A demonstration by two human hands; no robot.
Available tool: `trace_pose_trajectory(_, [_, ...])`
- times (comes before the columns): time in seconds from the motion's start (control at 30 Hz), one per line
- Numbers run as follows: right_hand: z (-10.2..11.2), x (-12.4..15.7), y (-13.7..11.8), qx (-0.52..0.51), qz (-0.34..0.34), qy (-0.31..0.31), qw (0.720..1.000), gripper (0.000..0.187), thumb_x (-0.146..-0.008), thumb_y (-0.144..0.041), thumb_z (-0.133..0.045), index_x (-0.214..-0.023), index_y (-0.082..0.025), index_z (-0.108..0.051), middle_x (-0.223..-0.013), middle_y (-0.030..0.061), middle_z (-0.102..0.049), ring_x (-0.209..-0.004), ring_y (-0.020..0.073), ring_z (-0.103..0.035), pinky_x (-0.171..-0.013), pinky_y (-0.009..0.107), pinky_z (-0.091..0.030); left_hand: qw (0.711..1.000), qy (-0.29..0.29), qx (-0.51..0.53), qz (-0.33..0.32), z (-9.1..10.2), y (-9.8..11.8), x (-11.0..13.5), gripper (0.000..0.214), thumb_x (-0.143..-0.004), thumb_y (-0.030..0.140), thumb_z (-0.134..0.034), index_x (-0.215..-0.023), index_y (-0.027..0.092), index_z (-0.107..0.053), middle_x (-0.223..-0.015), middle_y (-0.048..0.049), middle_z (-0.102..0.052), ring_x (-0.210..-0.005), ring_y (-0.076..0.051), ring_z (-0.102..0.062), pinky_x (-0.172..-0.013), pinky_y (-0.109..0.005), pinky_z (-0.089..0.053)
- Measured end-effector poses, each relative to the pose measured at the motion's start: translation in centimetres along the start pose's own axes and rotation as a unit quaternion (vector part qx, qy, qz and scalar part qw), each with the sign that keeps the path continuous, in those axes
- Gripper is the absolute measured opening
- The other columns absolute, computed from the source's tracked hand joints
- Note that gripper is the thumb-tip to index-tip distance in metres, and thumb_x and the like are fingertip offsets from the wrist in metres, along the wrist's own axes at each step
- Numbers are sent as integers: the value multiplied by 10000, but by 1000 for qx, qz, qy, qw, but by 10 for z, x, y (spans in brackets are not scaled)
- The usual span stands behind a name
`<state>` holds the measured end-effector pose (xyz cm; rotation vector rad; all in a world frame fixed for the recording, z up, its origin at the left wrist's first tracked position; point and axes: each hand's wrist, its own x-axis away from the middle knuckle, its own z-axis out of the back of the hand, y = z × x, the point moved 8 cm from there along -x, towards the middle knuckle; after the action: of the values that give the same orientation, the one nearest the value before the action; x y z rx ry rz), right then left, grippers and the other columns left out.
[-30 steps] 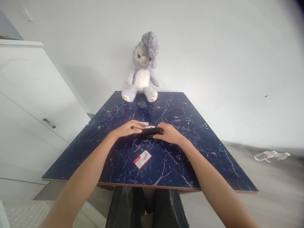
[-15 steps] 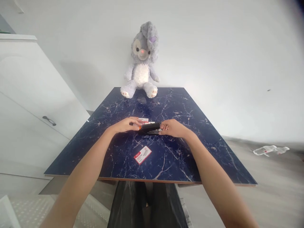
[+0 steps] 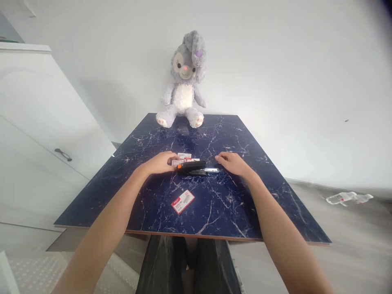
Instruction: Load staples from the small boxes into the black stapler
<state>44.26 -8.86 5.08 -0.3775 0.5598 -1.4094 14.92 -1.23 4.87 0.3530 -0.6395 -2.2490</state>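
Observation:
A black stapler (image 3: 192,165) with an orange part at its left end lies across the middle of the dark blue marbled table (image 3: 245,196). From its right end a silver metal tray (image 3: 212,170) sticks out. My left hand (image 3: 162,162) grips the stapler's left end between thumb and fingers. To the right of the tray, apart from it, is my right hand (image 3: 233,163), its fingers loosely curled with a small gap and nothing visible in them. Red and white packets (image 3: 184,156) lie just behind the stapler, partly covered by it.
A red and white card (image 3: 183,201) lies nearer the front edge. At the table's back sits a grey plush rabbit (image 3: 184,81) against the wall. A white cabinet (image 3: 36,130) stands on the left. Clear plastic packaging (image 3: 349,198) is on the floor at right.
My right hand has let go of the stapler's right end and moved right. The silver tray now sticks out from the stapler. My left hand stays at the left end.

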Motion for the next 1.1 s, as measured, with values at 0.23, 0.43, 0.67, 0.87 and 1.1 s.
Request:
trace_pose_trajectory(0.23, [10, 3, -24, -12, 61, 156, 986, 356, -1007, -459, -456, -836, -226, -664, -761, 35, -686, -680, 193, -581, -681, 319, -421, 969, 142, 201, 13, 16, -2, -1, 500, -787, 403, -765, -1246, 222, -682, -1170, -85, -719, -963, -252, -707, -888, -390, -550])
trace_pose_trajectory(0.43, [-4, 12, -63, -50, 152, 170, 972, 219, -983, -360, -517, -939, -228, -686, -906, 61, -699, -772, 204, -616, -760, 339, -480, 956, 139, 259, -12, 18, 11, 1, 465, -805, 395, -753, -1221, 207, -662, -1129, -74, -731, -1034, -265, -698, -922, -383, -535])
trace_pose_trajectory(0.67, [-8, 12, -61, -44, 146, 160, 975, 218, -978, -350, -521, -927, -232, -697, -887, 60, -694, -762, 209, -619, -752, 351, -487, 997, 69, 10, -23, 13, 0, 1, 286, -943, 399, -538, -958, 211, -753, -1047, -80, -720, -972, -262, -653, -932, -422, -492])
trace_pose_trajectory(0.87, [-13, 10, -61, -48, 144, 154, 976, 208, -972, -341, -532, -932, -230, -704, -894, 60, -695, -755, 208, -617, -755, 356, -480, 990, 131, -39, -35, -13, -1, -15, 414, -941, 422, -611, -1303, 238, -690, -1320, -119, -685, -1272, -350, -550, -1109, -530, -387])
trace_pose_trajectory(1.1, [-9, 14, -66, -52, 131, 180, 973, 249, -994, -388, -508, -972, -232, -701, -933, 75, -695, -774, 216, -627, -780, 369, -508, 971, 230, 54, -32, 9, 17, -1, 397, -876, 360, -683, -1245, 212, -695, -1184, -93, -716, -1036, -261, -688, -976, -413, -530])
